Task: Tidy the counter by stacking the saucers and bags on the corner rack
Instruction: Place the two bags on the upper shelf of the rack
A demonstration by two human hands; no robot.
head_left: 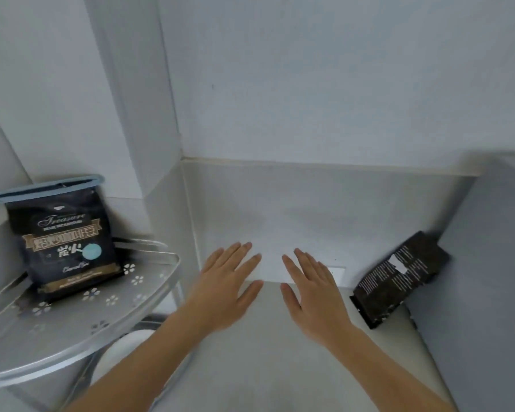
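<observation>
A black coffee bag with a blue top strip (61, 236) stands upright on the top shelf of the metal corner rack (81, 334) at the left. A second black bag (399, 278) leans against a grey appliance at the right, its base on the counter. White saucers (122, 352) show partly under the rack's top shelf, mostly hidden. My left hand (226, 289) and my right hand (312, 295) hover flat over the counter between rack and second bag, fingers spread, holding nothing.
The pale counter (265, 367) meets a white backsplash and wall behind. A grey appliance side (482, 278) bounds the right. A small white socket plate (338, 275) sits low on the backsplash beside my right hand.
</observation>
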